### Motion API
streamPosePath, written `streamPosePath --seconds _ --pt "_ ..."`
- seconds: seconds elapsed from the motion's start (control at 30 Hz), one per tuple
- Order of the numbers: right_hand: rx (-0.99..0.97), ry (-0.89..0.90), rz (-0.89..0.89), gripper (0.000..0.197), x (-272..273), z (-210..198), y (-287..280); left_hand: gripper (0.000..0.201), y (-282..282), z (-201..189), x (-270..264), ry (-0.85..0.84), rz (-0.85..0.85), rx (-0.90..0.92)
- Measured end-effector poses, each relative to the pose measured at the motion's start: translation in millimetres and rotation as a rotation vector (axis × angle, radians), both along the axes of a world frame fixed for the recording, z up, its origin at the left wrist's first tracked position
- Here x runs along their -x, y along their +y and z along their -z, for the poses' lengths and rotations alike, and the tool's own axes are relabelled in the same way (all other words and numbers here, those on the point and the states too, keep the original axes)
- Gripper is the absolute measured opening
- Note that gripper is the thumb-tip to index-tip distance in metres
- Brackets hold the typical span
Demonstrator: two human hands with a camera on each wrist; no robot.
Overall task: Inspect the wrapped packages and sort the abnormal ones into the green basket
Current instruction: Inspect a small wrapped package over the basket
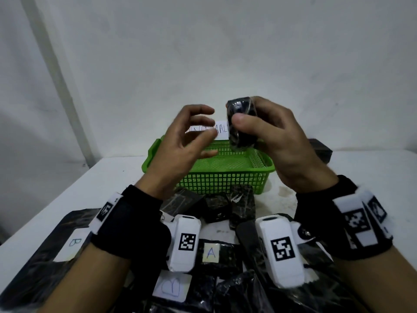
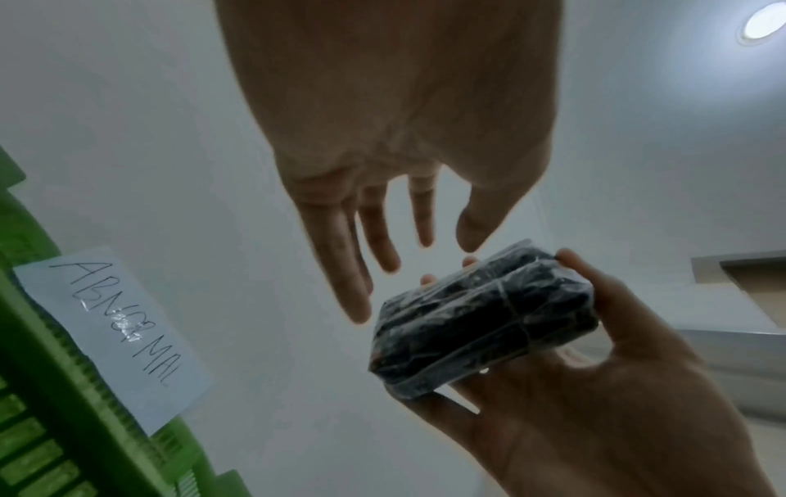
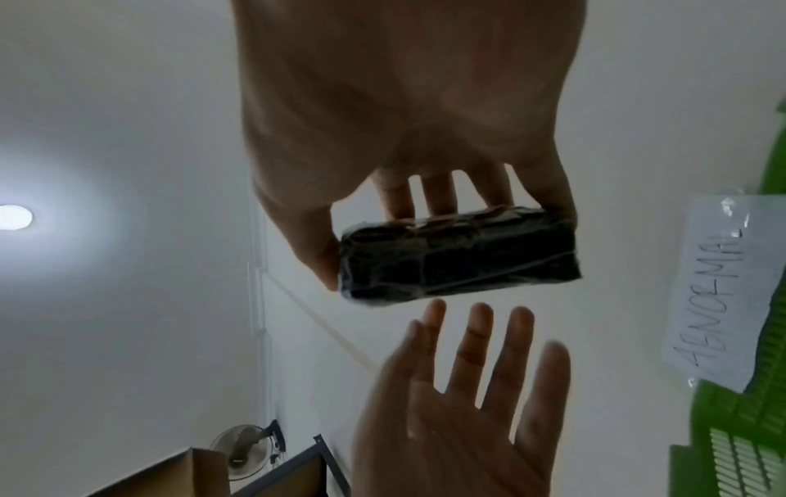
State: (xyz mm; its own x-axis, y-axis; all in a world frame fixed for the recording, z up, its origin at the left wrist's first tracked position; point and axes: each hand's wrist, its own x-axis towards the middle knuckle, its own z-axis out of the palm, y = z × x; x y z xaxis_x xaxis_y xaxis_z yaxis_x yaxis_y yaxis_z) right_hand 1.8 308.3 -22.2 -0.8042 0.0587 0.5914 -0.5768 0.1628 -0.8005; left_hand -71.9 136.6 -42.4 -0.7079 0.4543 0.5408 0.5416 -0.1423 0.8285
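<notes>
Currently package [image 1: 242, 123] up in air above basket [image 1: 259, 164], pinched between thumb and fingers of right hand [image 1: 277, 143]; dark block under clear film, inspection apparently under way. Left hand [image 1: 182, 141] just beside it, fingers spread and relaxed, holding nothing, not touching package. Basket on table [image 1: 361, 177] shows bare mesh floor where visible; label [image 2: 115, 333] on far rim reads ABNORMAL. Pile [image 1: 223, 206] of wrapped packages near basket front, untouched. Judgement: sorting barely begun, most remains.
</notes>
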Motion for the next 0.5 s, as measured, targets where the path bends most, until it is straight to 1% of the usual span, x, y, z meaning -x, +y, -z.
streamPosePath --seconds 0.03,0.1,0.13,0.17,0.2,0.27,0.3,0.37,0.43,0.5 --pt "-0.045 0.039 0.011 0.025 0.0 1.1 -0.2 0.028 -0.7 -3.7 -1.8 -0.075 0.015 0.021" --pt "-0.192 0.084 0.021 0.04 1.6 5.7 1.0 0.055 -4.0 -7.9 -3.7 -0.243 0.135 0.114" --pt "-0.282 0.094 0.032 0.048 2.4 8.4 1.1 0.066 -5.7 -9.0 -4.9 -0.296 0.202 0.141" --pt "-0.362 0.097 0.046 0.055 2.8 10.1 0.3 0.071 -6.8 -9.9 -5.9 -0.333 0.254 0.14" --pt "-0.419 0.096 0.061 0.062 2.5 11.0 -0.7 0.069 -7.0 -10.3 -7.1 -0.351 0.291 0.125" --pt "-0.47 0.087 0.061 0.077 0.9 10.4 -1.9 0.06 -5.7 -9.7 -8.9 -0.375 0.314 0.088" --pt "-0.47 0.076 0.054 0.084 0.2 9.7 -0.8 0.057 -4.9 -9.4 -8.6 -0.379 0.308 0.072" --pt "-0.413 0.024 0.082 0.089 -2.2 5.7 3.4 0.049 -5.0 -8.9 -6.1 -0.363 0.279 0.053" --pt "-0.316 -0.045 0.137 0.086 -4.2 1.4 10.9 0.049 -5.5 -7.4 -4.9 -0.302 0.238 0.067" --pt "-0.238 -0.132 0.1 0.076 -5.1 -0.7 19.3 0.054 -5.0 -7.0 -7.5 -0.219 0.193 0.119"
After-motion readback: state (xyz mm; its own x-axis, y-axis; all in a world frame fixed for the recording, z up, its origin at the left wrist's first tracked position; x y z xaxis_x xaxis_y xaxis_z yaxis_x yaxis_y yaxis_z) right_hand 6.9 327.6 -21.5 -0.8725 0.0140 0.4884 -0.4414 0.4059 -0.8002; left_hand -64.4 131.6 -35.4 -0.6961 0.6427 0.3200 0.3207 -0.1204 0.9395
